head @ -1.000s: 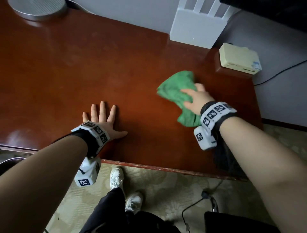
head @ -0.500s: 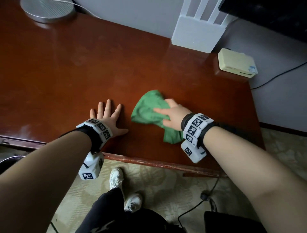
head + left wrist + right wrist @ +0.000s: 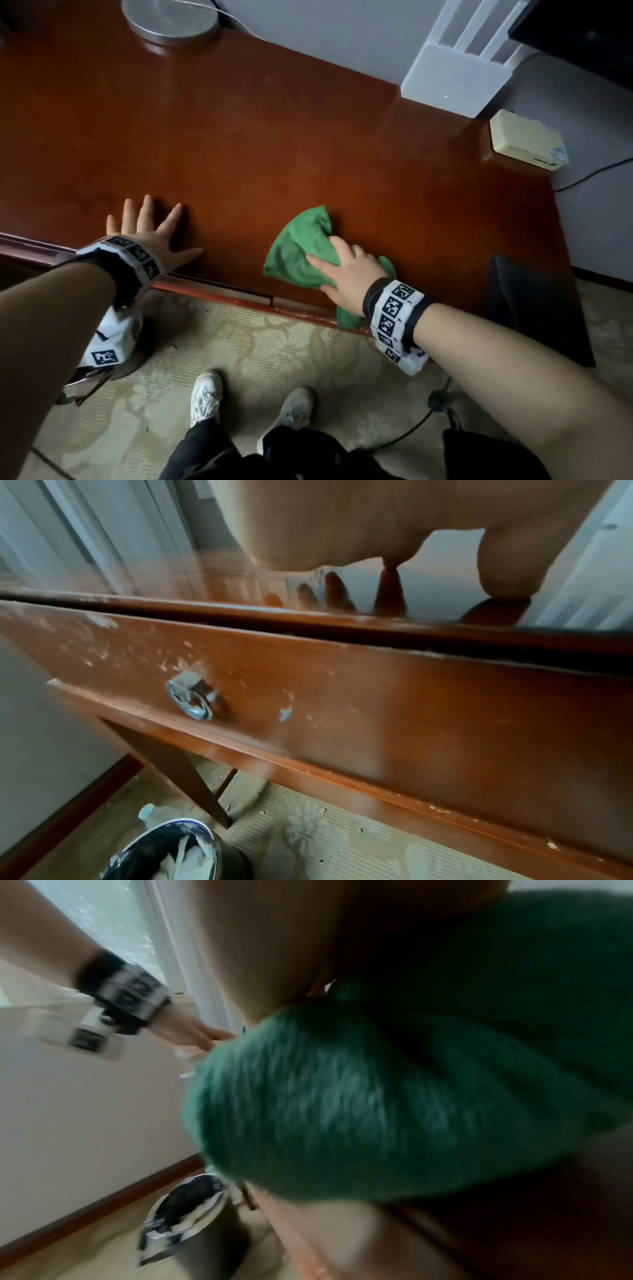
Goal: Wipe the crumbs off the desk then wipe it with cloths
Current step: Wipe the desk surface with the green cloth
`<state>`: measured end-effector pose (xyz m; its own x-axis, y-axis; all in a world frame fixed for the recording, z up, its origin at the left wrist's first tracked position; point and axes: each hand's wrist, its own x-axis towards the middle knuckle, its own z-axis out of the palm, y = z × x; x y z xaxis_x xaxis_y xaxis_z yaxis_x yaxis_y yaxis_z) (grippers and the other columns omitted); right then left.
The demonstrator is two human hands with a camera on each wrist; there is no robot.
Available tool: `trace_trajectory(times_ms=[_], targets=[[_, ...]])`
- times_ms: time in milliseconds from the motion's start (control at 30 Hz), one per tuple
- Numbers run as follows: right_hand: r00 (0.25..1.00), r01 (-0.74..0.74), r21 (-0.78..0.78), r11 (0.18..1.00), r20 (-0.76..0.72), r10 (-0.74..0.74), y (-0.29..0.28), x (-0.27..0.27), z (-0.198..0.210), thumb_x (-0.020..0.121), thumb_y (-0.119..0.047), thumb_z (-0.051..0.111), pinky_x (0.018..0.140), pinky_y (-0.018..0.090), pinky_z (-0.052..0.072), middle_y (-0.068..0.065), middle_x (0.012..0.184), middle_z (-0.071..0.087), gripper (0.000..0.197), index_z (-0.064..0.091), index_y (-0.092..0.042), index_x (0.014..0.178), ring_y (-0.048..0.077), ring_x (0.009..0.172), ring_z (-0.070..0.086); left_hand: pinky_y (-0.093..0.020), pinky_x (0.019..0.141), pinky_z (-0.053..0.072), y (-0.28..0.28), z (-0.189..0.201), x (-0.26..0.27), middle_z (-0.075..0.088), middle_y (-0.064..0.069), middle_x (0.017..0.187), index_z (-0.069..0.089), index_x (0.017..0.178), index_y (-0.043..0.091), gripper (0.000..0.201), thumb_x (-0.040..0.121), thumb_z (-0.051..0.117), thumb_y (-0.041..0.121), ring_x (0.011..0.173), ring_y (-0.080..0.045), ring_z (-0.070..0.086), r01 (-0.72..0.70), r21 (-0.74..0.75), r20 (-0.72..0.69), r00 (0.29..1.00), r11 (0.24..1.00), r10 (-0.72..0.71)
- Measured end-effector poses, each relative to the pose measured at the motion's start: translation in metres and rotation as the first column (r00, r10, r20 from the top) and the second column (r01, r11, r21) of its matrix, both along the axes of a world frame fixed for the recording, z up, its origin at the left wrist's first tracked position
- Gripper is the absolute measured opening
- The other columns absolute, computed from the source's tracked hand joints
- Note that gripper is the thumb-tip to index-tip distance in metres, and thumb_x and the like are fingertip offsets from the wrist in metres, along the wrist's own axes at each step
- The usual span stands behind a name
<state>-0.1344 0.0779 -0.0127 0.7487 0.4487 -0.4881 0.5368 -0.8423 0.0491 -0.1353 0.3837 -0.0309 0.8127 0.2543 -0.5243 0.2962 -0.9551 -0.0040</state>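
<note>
A crumpled green cloth (image 3: pixel 298 253) lies on the red-brown desk (image 3: pixel 274 144) near its front edge, and one corner hangs over the edge. My right hand (image 3: pixel 346 270) lies on top of it, fingers curled into the folds, pressing it to the wood. The right wrist view is blurred and mostly filled by the green cloth (image 3: pixel 377 1096) under my palm. My left hand (image 3: pixel 154 233) rests flat on the desk to the left, fingers spread, holding nothing. In the left wrist view the palm (image 3: pixel 342 520) sits above the desk's front edge, with the fingertips mirrored in the glossy top.
A white router (image 3: pixel 455 75), a cream box (image 3: pixel 527 144) and a round silver base (image 3: pixel 171 20) stand along the back. A dark object (image 3: pixel 527 308) sits at the desk's right front. Below are a drawer with a metal knob (image 3: pixel 193 699), a bin (image 3: pixel 171 853) and a floor cable (image 3: pixel 411 428).
My right hand has dragged the green cloth from the back right of the desk toward me, down to the front edge. The left hand has stayed flat in place.
</note>
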Motion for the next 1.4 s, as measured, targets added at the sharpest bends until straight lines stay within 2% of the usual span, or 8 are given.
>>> trace_trajectory(times_ms=[133, 333, 600, 700, 867, 1033, 1167, 1400], targets=[[0.996, -0.083, 0.034, 0.996, -0.042, 0.084, 0.013, 0.008, 0.011, 0.095, -0.04, 0.041, 0.095, 0.037, 0.044, 0.005, 0.155, 0.006, 0.053, 0.02, -0.046, 0.144, 0.036, 0.123, 0.038, -0.045, 0.117, -0.004, 0.023, 0.0, 0.007, -0.022, 0.0, 0.155, -0.014, 0.144, 0.043, 0.088, 0.079, 0.037, 0.074, 0.143, -0.025, -0.018, 0.082, -0.013, -0.057, 0.995, 0.997, -0.083], [0.755, 0.653, 0.027, 0.757, 0.056, -0.653, 0.04, 0.03, -0.003, 0.096, -0.039, 0.037, 0.098, 0.04, 0.037, 0.007, 0.154, 0.003, 0.052, 0.019, -0.043, 0.145, 0.033, 0.126, 0.032, -0.048, 0.116, -0.007, 0.03, -0.009, 0.004, -0.026, -0.001, 0.154, -0.018, 0.143, 0.042, 0.087, 0.079, 0.031, 0.076, 0.142, -0.027, -0.021, 0.123, -0.045, -0.048, 0.991, 0.991, -0.125], [0.967, -0.175, 0.135, 0.975, -0.165, 0.196, 0.098, -0.019, 0.011, 0.093, -0.038, 0.046, 0.095, 0.035, 0.042, -0.001, 0.154, 0.008, 0.051, 0.029, -0.051, 0.139, 0.03, 0.122, 0.038, -0.051, 0.116, -0.003, 0.037, -0.006, 0.01, -0.025, -0.004, 0.154, -0.015, 0.144, 0.04, 0.086, 0.082, 0.038, 0.07, 0.142, -0.03, -0.02, 0.174, -0.049, -0.086, 0.98, 0.984, -0.178], [0.991, 0.13, 0.284, 0.95, -0.036, -0.125, 0.082, 0.011, 0.01, 0.091, -0.039, 0.051, 0.104, 0.031, 0.038, 0.004, 0.154, 0.013, 0.049, 0.037, -0.047, 0.138, 0.031, 0.127, 0.039, -0.051, 0.115, -0.004, 0.038, -0.006, 0.011, -0.026, -0.005, 0.153, -0.016, 0.144, 0.04, 0.086, 0.083, 0.038, 0.068, 0.142, -0.031, -0.021, 0.184, -0.06, -0.097, 0.977, 0.981, -0.189], [0.696, 0.709, 0.127, 0.693, 0.029, -0.717, 0.08, 0.046, -0.004, 0.094, -0.043, 0.043, 0.098, 0.036, 0.039, 0.007, 0.152, 0.009, 0.052, 0.028, -0.04, 0.143, 0.035, 0.123, 0.036, -0.052, 0.115, -0.004, 0.038, -0.008, 0.01, -0.028, -0.006, 0.153, -0.018, 0.143, 0.039, 0.085, 0.084, 0.035, 0.069, 0.142, -0.031, -0.022, 0.19, -0.054, -0.11, 0.975, 0.98, -0.195], [0.967, 0.254, 0.163, 0.953, -0.048, -0.249, 0.114, 0.014, -0.006, 0.09, -0.044, 0.049, 0.098, 0.033, 0.04, 0.007, 0.153, 0.01, 0.054, 0.027, -0.049, 0.14, 0.033, 0.122, 0.038, -0.053, 0.114, -0.005, 0.043, -0.005, 0.012, -0.029, -0.005, 0.152, -0.016, 0.143, 0.041, 0.09, 0.082, 0.045, 0.066, 0.141, -0.031, -0.023, 0.199, -0.113, -0.131, 0.968, 0.973, -0.213], [0.967, -0.099, 0.189, 0.977, -0.214, 0.139, 0.122, 0.012, 0.012, 0.091, -0.04, 0.051, 0.1, 0.029, 0.038, -0.001, 0.153, 0.011, 0.049, 0.036, -0.05, 0.136, 0.026, 0.123, 0.039, -0.046, 0.116, -0.008, 0.066, -0.002, 0.013, -0.03, -0.004, 0.152, -0.013, 0.145, 0.039, 0.104, 0.075, 0.062, 0.057, 0.141, -0.027, -0.025, 0.283, -0.174, -0.096, 0.949, 0.943, -0.302], [0.735, 0.678, 0.082, 0.731, -0.038, -0.677, 0.127, 0.065, 0.0, 0.093, -0.039, 0.045, 0.104, 0.038, 0.035, 0.008, 0.153, 0.005, 0.056, 0.023, -0.041, 0.145, 0.036, 0.126, 0.034, -0.051, 0.116, -0.006, 0.137, 0.004, 0.018, -0.024, -0.006, 0.154, -0.012, 0.147, 0.034, 0.107, 0.073, 0.059, 0.066, 0.141, -0.029, -0.023, -0.061, -0.097, -0.045, 0.997, 0.993, 0.057]])
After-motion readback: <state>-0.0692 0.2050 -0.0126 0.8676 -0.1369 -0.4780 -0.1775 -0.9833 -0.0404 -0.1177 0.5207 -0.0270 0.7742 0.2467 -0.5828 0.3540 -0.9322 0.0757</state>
